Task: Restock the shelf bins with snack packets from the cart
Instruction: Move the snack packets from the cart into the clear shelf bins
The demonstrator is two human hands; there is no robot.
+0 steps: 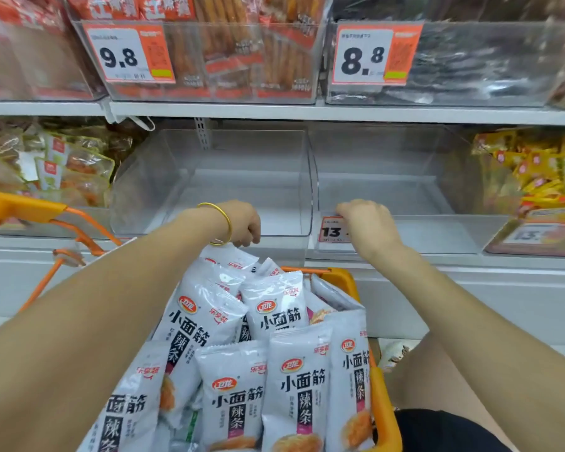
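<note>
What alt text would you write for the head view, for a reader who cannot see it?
A person reaches over an orange cart heaped with white snack packets towards two empty clear shelf bins. The left hand curls above the top packet; the right hand curls at the front edge of the right bin.

Price tag "9.8" point(128, 53), orange border, upper left of centre. Behind and right of it, orange-red packs of long stick snacks point(242, 57). Price tag "8.8" point(375, 53) upper right, dark glossy packs point(486, 70) beside it. Blurred red packs point(20, 44) at far upper left. White shelf edge point(372, 113) runs across the frame, with a white loop point(144, 122) hanging under it left of centre and a perforated metal upright point(203, 132) next to that. Clear packets with orange contents point(72, 164) mid left. Yellow packets point(542, 164) mid right. Tag reading "13" point(331, 230) at centre, partly covered. Blurred tag point(535, 236) at right edge. Gold bangle point(229, 225) at centre. Black garment point(437, 429) lower right.
</note>
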